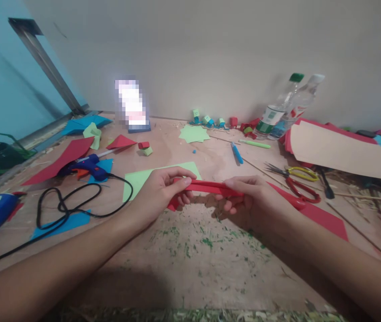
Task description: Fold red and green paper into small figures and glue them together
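A folded strip of red paper (207, 186) is stretched level between my two hands above the middle of the table. My left hand (172, 185) pinches its left end between thumb and fingers. At the other end, my right hand (249, 190) grips the strip the same way. Part of the strip is hidden behind the fingers. Behind my left hand lies a sheet of light green paper (136, 179). A flat red paper piece (327, 219) lies beyond my right forearm, which partly covers it.
A blue glue gun (92, 167) with a looped black cord (101, 214) lies left. Right are scissors (297, 185), thin sticks and stacked paper (338, 147). Two bottles (271, 118), small paper figures (208, 120) and a lit phone (132, 105) stand at the back. Green scraps (207, 241) litter the front.
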The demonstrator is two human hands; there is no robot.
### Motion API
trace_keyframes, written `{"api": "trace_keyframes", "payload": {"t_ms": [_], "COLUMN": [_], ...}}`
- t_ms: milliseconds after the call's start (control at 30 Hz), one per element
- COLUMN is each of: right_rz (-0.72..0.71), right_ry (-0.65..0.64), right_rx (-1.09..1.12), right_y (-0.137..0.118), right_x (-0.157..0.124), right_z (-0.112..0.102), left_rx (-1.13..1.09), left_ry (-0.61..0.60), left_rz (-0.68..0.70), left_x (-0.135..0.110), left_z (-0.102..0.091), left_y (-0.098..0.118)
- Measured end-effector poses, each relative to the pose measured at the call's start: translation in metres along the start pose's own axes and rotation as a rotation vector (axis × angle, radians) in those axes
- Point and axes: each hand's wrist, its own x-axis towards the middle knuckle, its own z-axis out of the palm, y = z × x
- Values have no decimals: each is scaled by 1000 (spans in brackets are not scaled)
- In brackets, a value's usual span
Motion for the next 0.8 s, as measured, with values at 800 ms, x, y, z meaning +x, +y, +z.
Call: {"api": "trace_keyframes", "payload": {"t_ms": [800], "right_rz": [-136], "right_ry": [-40], "right_rx": [-328], "right_y": [-5], "right_x": [0], "right_z": [-1], "left_rx": [465], "left_ry": [-231], "left_rz": [-65], "left_x": [-6], "left_z": [-4], "left_y": [1]}}
